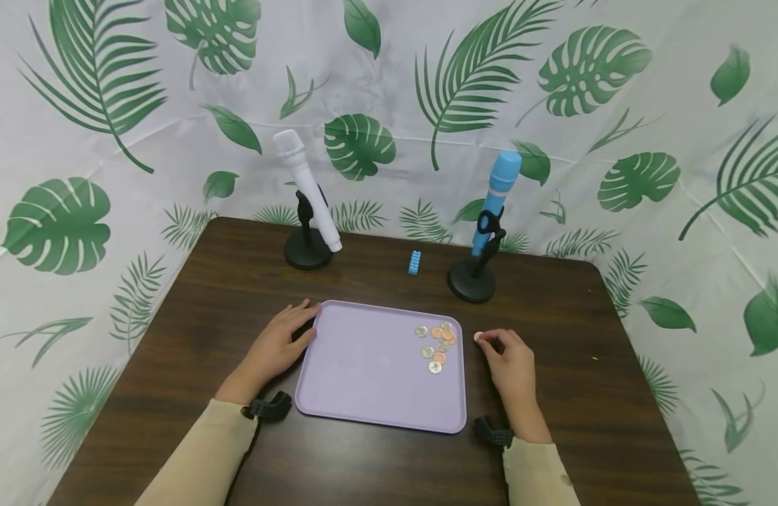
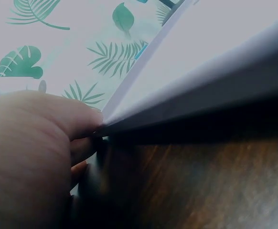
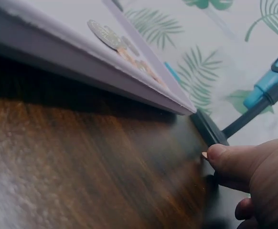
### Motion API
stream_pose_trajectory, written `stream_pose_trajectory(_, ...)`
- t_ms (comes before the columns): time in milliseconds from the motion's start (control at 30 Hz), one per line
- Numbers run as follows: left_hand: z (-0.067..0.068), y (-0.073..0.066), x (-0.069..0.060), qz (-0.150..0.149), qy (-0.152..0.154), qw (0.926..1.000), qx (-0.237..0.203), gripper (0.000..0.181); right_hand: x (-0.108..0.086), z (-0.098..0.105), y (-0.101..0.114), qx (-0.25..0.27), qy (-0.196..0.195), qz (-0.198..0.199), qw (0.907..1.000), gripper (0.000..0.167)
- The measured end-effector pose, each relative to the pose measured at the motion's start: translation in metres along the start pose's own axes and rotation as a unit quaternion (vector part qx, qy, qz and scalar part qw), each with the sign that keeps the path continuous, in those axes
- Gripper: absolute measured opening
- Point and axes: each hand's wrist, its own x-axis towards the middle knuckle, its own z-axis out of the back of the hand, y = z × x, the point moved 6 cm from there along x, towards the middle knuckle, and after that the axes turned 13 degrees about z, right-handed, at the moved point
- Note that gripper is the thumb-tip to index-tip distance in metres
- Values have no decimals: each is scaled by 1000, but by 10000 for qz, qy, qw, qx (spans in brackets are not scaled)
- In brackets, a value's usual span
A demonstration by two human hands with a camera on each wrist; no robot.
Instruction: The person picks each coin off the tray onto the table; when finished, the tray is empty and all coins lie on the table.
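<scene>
A lilac tray (image 1: 370, 365) lies on the table, with several silver-coloured coins (image 1: 427, 351) and copper-coloured coins (image 1: 440, 358) scattered near its right end. At the tray's left edge rests my left hand (image 1: 277, 348), thumb and fingertips touching the rim. Just right of the tray, my right hand (image 1: 510, 362) pinches a copper-coloured coin (image 1: 478, 336) between thumb and fingers, low over the table. Only a sliver of that coin (image 3: 205, 155) shows past the thumb in the right wrist view.
Behind the tray, a white microphone (image 1: 309, 186) leans in a black stand (image 1: 307, 249) and a blue microphone (image 1: 498, 190) in another stand (image 1: 471, 281). A small blue studded block (image 1: 415, 262) lies between them. A leaf-patterned cloth (image 1: 389, 84) hangs behind the dark wooden table (image 1: 572, 337).
</scene>
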Motion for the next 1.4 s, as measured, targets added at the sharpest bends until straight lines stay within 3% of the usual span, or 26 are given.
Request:
stream_pose_trajectory(400, -2, -2, -5, 21, -56, 10000, -77, 56, 0, 2, 4, -269, 121, 355, 9989, 6)
stream_pose_trajectory(600, -5, -1, -6, 82, 16, 9999, -105, 56, -2, 1, 1, -268, 179, 414, 9986, 16)
stream_pose_trajectory(700, -4, 0, -7, 109, 2, 9999, -112, 56, -1, -1, 1, 89, 56, 482, 9988, 16)
stream_pose_trajectory(833, -3, 3, -7, 152, 4, 9999, -64, 56, -2, -8, 6, 1231, -1, 438, 9914, 8)
stream_pose_trajectory(933, -4, 5, -7, 208, 52, 9998, -43, 56, -5, -17, 13, 1943, 314, 372, 9797, 7)
stream_pose_trajectory(1033, -3, 4, -6, 221, 87, 9997, -54, 56, -9, -26, 21, 2204, 849, 451, 9707, 9)
stream_pose_trajectory(1233, -1, 0, -3, 118, 127, 9998, -54, 57, -16, -35, 42, 1643, 1871, 1168, 9614, 19)
stream_pose_trajectory(1400, 2, -3, -2, 24, 51, 10000, -49, 56, -16, -37, 51, 938, 2186, 1420, 9608, 24)
